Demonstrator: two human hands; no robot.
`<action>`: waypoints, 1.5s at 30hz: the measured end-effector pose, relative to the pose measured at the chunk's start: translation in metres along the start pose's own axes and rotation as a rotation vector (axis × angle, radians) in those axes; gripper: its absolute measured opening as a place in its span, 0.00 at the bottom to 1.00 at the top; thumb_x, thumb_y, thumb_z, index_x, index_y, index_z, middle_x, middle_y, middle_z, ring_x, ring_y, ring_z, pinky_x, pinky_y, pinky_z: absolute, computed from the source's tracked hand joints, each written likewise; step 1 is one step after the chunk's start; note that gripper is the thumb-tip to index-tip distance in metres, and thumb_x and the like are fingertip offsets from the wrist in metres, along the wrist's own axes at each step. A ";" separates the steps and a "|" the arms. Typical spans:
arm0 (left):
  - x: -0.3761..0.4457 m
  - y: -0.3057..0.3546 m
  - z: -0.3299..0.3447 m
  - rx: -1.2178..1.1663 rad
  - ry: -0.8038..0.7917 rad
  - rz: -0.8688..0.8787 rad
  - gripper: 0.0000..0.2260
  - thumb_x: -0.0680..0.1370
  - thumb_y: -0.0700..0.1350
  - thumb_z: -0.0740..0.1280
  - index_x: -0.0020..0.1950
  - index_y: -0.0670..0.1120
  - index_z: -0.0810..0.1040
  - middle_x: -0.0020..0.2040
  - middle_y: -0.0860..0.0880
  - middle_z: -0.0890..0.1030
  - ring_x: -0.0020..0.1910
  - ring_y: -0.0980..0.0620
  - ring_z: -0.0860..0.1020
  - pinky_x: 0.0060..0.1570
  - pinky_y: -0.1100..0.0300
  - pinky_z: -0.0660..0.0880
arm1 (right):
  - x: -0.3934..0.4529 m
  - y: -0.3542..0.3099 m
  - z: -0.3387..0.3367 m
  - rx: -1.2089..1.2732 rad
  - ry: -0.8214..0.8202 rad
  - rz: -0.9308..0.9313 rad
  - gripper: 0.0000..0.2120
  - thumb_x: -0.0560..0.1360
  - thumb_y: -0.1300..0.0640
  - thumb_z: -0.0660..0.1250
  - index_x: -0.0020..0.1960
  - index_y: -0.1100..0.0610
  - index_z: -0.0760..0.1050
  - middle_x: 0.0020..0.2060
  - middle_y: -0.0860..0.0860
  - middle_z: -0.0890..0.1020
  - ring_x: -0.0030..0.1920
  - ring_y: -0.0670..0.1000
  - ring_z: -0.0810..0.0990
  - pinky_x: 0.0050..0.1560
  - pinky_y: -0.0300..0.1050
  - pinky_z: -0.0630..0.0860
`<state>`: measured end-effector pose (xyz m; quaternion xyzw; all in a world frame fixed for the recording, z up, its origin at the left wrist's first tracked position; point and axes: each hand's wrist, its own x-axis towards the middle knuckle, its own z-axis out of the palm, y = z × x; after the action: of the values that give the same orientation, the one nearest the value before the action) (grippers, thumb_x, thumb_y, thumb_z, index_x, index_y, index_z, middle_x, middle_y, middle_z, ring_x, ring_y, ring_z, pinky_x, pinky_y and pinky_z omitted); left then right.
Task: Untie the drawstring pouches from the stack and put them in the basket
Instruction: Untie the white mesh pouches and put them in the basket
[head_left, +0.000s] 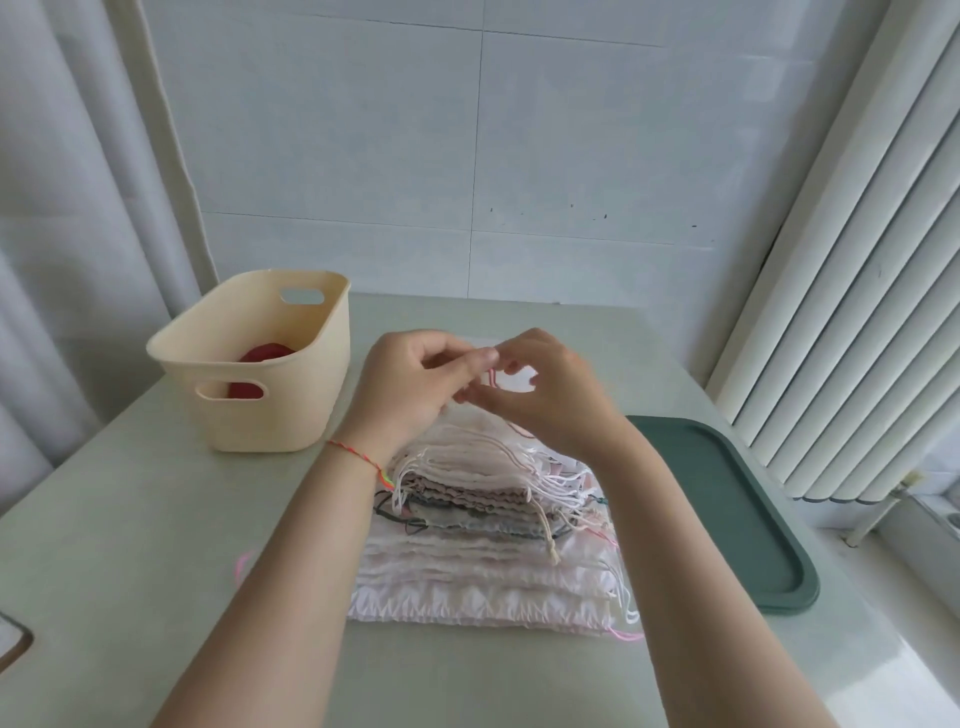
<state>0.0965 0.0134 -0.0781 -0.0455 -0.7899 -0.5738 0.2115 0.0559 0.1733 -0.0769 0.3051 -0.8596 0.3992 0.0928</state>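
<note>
Both hands — the left hand (410, 384) and the right hand (550, 395) — pinch a pink string (492, 378) above the stack (483, 525), likely to loosen it — the basket (311, 415) waits nearby.

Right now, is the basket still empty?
No, a red item already lies inside the cream basket, showing over the rim and through the front handle slot.

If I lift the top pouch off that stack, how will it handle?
Probably floppy: the stack of thin gathered cloth drawstring pouches sags at its edges. Likely light. Its loose white cords trail over neighbours, so they may snag.
</note>
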 end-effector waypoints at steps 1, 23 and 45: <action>-0.001 0.003 0.005 -0.001 0.043 0.033 0.04 0.73 0.49 0.75 0.39 0.50 0.85 0.33 0.54 0.83 0.32 0.61 0.78 0.35 0.69 0.71 | 0.001 -0.002 0.002 -0.033 0.022 -0.001 0.08 0.72 0.47 0.73 0.47 0.51 0.82 0.43 0.45 0.76 0.42 0.40 0.75 0.42 0.30 0.69; -0.009 0.008 0.012 -0.326 -0.441 -0.172 0.12 0.80 0.48 0.63 0.47 0.41 0.81 0.30 0.51 0.74 0.31 0.53 0.73 0.37 0.57 0.72 | -0.001 -0.018 -0.029 0.960 0.227 0.224 0.11 0.81 0.59 0.61 0.48 0.63 0.80 0.39 0.54 0.81 0.26 0.50 0.73 0.28 0.40 0.69; -0.003 0.010 0.007 -0.573 -0.356 -0.187 0.06 0.75 0.43 0.66 0.40 0.42 0.79 0.35 0.46 0.77 0.37 0.49 0.74 0.40 0.60 0.72 | -0.001 -0.015 -0.034 0.106 0.348 0.005 0.06 0.75 0.59 0.70 0.45 0.51 0.84 0.47 0.50 0.77 0.45 0.42 0.76 0.47 0.28 0.69</action>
<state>0.1005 0.0234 -0.0726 -0.1299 -0.6219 -0.7722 -0.0045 0.0634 0.1915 -0.0453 0.2337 -0.8091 0.4911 0.2228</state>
